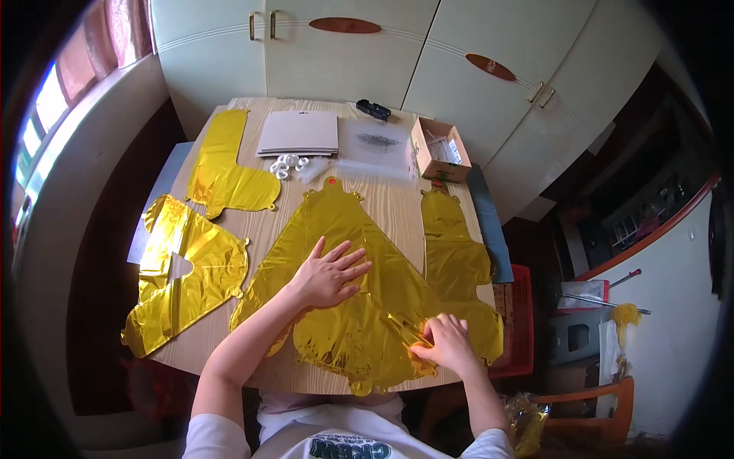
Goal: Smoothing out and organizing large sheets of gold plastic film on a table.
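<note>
A large flat gold foil balloon [336,222], uninflated, lies in the middle of the table, its narrow end pointing away from me. My left hand [330,275] rests palm down on it, fingers spread. At its near right part, my right hand [449,344] has its fingers closed on the foil, which bunches into creases there. To the left lie a gold foil balloon with a small central hole [218,268] and, farther back, an L-shaped gold foil balloon [218,164]. Another gold foil balloon [456,260] lies along the right side, partly overlapped near my right hand.
At the back are a stack of pale cards [298,134], several white rings [284,167], clear plastic bags [375,153], a black tool [373,109] and an open cardboard box [447,163]. A red basket [521,321] stands beside the table's right edge, a wooden chair [625,405] lower right.
</note>
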Demonstrator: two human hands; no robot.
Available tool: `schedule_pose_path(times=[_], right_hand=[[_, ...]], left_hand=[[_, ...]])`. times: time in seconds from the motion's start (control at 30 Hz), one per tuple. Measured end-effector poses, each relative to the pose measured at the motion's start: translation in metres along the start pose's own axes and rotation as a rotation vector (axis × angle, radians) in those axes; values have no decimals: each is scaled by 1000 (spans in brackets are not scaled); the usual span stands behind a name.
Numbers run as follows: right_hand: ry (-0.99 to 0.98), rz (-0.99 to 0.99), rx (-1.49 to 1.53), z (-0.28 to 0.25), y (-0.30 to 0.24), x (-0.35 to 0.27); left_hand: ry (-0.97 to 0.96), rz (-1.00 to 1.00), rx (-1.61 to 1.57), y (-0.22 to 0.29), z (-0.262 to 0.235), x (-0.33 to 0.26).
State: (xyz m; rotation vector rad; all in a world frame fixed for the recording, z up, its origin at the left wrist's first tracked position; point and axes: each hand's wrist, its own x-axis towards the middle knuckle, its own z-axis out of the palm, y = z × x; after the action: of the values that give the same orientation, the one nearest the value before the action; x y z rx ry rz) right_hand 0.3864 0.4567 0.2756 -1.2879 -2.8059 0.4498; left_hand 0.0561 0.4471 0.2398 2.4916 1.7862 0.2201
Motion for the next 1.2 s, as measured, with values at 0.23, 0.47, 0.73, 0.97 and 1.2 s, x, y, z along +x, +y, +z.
schedule_pose_path(times=[0.23,0.47,0.73,0.97,1.2], right_hand=[[-34,164,182,1,-9,-27],[280,150,1043,28,-44,-52],[581,78,1016,74,-114,-56],[443,-222,508,43,-166,-5],[342,-283,575,60,-187,16]], left_hand=[[-8,22,-4,-3,-1,-1],[-26,24,-12,0,-4,0],[-6,17,9,-2,-3,-2],[3,32,7,-2,-1,-1],[-9,22,8,-3,-2,-3]])
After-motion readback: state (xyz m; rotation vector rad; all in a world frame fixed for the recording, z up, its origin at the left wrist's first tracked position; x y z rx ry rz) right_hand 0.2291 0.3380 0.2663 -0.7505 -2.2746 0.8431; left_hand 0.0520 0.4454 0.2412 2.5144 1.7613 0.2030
